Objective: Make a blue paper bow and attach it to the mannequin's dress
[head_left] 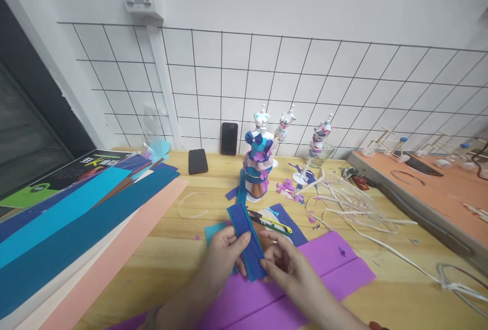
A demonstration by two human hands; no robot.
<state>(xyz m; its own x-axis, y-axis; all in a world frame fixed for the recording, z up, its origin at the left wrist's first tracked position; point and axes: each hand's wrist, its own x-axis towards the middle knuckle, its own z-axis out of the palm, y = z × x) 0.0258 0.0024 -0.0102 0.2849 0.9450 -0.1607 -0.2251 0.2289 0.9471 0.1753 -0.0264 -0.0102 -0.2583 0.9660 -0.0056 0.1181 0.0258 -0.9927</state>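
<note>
Between my hands is a dark blue strip [247, 246] with teal edges, tilted and raised over the table; it looks like paper. My left hand [225, 251] pinches its left side, thumb on top. On the lower right side, the thumb of my right hand [284, 264] presses against it with the fingers curled. Under both hands lies a large purple sheet [335, 264]. A green and yellow utility knife [272, 222] rests just beyond the strip. Past that stands a small dress form [259, 167] wearing a layered blue, pink and purple dress with a bow.
Two more small dress forms [320, 137] stand behind, near a glass [326, 154]. Tangled white strips [351, 208] and purple scraps [290, 187] lie right. Coloured sheets [95, 218] are stacked left; two phones [198, 161] are at the back. An orange board [430, 187] carries wooden models.
</note>
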